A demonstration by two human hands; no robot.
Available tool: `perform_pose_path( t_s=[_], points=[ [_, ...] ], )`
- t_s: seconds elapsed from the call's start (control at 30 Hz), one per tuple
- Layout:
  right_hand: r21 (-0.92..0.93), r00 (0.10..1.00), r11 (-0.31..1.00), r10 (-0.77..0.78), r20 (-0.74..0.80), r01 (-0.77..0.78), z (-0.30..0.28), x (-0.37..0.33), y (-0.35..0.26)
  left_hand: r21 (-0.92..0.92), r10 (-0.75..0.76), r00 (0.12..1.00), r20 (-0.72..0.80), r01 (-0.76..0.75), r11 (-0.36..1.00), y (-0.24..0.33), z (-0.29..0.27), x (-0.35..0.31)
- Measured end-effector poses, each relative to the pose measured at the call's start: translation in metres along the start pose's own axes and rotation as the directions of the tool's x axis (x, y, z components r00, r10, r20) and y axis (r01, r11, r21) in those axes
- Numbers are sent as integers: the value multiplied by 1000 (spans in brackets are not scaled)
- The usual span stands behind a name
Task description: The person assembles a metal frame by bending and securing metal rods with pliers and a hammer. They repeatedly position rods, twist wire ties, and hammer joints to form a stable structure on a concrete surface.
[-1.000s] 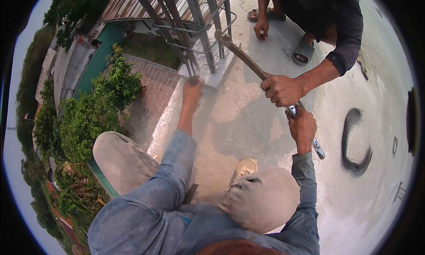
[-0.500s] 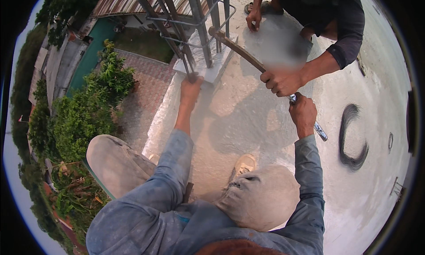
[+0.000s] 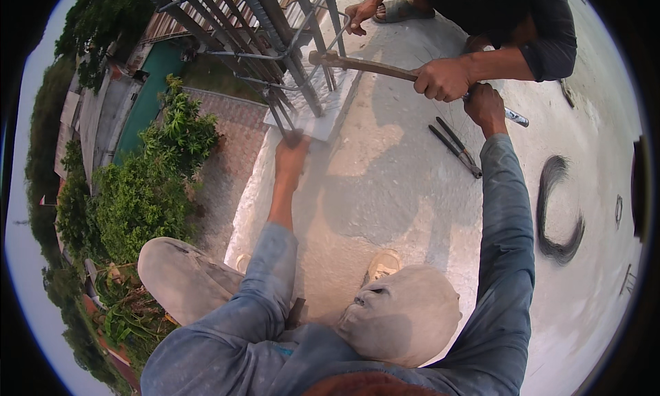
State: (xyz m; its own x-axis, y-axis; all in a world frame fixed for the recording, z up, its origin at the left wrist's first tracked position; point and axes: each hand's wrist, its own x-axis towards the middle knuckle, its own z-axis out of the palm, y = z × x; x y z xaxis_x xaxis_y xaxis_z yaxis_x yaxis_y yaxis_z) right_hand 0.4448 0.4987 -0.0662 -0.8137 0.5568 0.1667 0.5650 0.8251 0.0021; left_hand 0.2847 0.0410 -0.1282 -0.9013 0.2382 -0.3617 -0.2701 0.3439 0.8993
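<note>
Left hand (image 3: 291, 155) moved to rebar cage (image 3: 275, 45) base, gripping; right hand (image 3: 485, 106) still clamps metal bar (image 3: 512, 115).

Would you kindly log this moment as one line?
left hand gripping rebar cage base | right hand on metal bar | co-worker's hand shares it

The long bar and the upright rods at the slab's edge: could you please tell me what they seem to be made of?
The long bar looks like rusty steel: brown and dull along its shaft, with a bare silvery end past the right hand. The upright rods seem to be ribbed steel, dark grey and matt, tied with thinner bent rods. The slab under them looks like pale, rough concrete.
</note>
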Motion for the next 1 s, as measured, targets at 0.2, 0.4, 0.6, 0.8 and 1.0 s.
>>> perform_pose_path(
  t_s=[0.2,0.4,0.6,0.8,1.0],
  points=[
    [45,994,995,82,65,-85,-19,-32,-18,12,-7,1000,-1,7,1000,5,2,-3],
    [81,962,963,247,115,-257,-68,-127,-67,1,35,999,-24,-35,999,7,9,1],
    [104,949,947,290,123,-303,-79,-144,-76,-57,76,995,-72,-80,995,-1,12,6],
    [43,999,998,52,7,-52,-41,-42,-20,-32,43,998,-44,-45,998,-1,8,6],
    [0,998,999,-52,47,52,3,22,1,-30,-5,1000,-3,5,1000,2,11,3]
  ],
)
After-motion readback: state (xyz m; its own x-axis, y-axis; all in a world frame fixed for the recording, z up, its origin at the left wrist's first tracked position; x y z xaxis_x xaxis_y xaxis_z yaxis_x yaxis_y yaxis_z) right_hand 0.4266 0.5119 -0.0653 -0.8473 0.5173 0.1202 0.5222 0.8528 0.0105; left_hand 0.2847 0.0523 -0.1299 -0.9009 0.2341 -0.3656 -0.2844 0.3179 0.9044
